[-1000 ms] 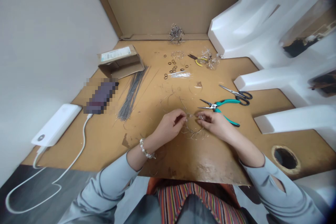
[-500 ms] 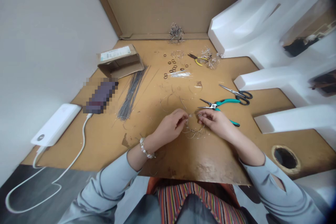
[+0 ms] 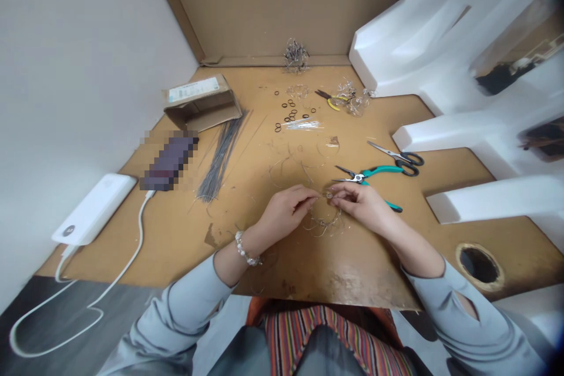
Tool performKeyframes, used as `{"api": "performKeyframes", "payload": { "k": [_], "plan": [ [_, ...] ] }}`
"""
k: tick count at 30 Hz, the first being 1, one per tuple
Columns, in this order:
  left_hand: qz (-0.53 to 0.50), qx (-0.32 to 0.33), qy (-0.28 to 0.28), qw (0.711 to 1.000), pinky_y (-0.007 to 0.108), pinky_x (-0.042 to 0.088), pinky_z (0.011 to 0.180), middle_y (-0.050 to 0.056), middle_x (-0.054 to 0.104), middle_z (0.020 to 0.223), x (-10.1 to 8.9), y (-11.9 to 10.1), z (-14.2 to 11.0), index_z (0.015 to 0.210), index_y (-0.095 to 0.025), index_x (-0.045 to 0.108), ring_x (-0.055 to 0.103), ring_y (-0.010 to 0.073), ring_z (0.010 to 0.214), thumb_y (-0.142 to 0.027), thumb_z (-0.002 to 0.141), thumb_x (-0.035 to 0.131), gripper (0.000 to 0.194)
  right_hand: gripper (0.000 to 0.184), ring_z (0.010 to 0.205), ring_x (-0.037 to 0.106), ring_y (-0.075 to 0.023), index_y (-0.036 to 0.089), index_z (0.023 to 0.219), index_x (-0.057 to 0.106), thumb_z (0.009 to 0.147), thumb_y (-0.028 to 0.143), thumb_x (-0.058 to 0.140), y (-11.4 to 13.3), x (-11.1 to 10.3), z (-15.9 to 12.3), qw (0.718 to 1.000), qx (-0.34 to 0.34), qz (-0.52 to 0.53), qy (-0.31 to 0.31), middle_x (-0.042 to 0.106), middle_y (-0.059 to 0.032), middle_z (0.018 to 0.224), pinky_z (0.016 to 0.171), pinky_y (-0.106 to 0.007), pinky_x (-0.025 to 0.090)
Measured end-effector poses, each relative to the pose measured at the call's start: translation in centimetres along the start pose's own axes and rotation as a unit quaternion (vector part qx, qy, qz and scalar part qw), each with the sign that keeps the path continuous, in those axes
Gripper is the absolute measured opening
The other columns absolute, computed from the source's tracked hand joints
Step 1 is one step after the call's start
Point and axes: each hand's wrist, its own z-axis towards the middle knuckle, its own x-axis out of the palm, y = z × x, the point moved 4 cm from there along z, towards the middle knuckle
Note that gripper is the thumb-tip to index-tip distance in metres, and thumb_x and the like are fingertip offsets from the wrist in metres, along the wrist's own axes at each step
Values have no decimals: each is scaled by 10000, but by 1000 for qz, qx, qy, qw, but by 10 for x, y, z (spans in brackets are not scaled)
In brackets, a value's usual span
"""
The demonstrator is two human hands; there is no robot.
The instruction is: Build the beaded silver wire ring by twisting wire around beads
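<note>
Between my two hands is a ring of thin silvery wire (image 3: 325,224) with loose wire ends sticking out around it. My left hand (image 3: 288,210) pinches it at the upper left, thumb against fingertips. At the upper right, my right hand (image 3: 359,204) also has thumb and fingers closed on the ring, close to a small wire loop. The fingertips of both hands nearly meet. Just beyond my right hand lie teal-handled pliers (image 3: 361,177), jaws apart, partly hidden by that hand. Loose curved wires (image 3: 282,173) lie on the table beyond my left hand.
Scissors (image 3: 399,157), yellow-handled pliers (image 3: 330,98), small dark rings (image 3: 291,114) and short wires (image 3: 304,124) lie further back. Left are long grey wires (image 3: 222,155), a cardboard box (image 3: 202,100), a pixelated device (image 3: 170,161) and a power bank (image 3: 94,210). The table has a hole (image 3: 479,267).
My left hand has shifted slightly right, bringing its fingertips closer to my right hand's. The wire ring has turned or tilted a little between them. The tools have stayed put.
</note>
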Motion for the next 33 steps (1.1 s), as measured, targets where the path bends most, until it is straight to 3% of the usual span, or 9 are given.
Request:
{"api": "performKeyframes", "payload": {
  "k": [6, 12, 18, 25, 33],
  "plan": [
    [6, -18, -6, 1000, 248, 464, 725, 43, 692, 867, 0, -2, 1, 953, -171, 654, 618, 139, 779, -193, 893, 492, 174, 150, 634, 615, -148, 190, 841, 645, 745, 301, 611, 8, 3, -1, 998, -22, -41, -33, 693, -23, 721, 593, -264, 471],
    [16, -30, -10, 999, 256, 464, 724, 37, 697, 865, 0, -1, 1, 945, -180, 652, 620, 143, 771, -194, 893, 484, 176, 342, 628, 601, -136, 185, 1086, 588, 756, 272, 609, 9, 3, -4, 999, -19, -41, -18, 713, -19, 777, 602, -260, 463],
    [5, -45, -19, 999, 245, 455, 710, 38, 686, 834, 0, 2, 1, 926, -169, 656, 607, 133, 748, -195, 887, 492, 171, 403, 605, 569, -127, 184, 1153, 561, 756, 242, 597, 9, 5, -4, 999, -27, -32, 3, 729, -33, 868, 590, -267, 454],
    [-143, -132, -41, 980, 215, 428, 578, -2, 594, 651, -2, 15, 2, 889, -150, 638, 542, 103, 596, -300, 881, 507, 199, 464, 824, 639, -171, 180, 1215, 524, 759, 244, 582, 1, 2, -1, 997, -8, 60, 39, 710, -85, 999, 678, -297, 507],
    [-204, -175, -53, 962, 202, 373, 521, 1, 613, 639, -7, 15, 5, 896, -143, 636, 487, 88, 540, -330, 861, 522, 222, 457, 840, 644, -177, 187, 1209, 531, 757, 231, 582, 5, -4, -2, 997, -10, 75, 19, 713, -91, 999, 725, -320, 506]
  ]
}}
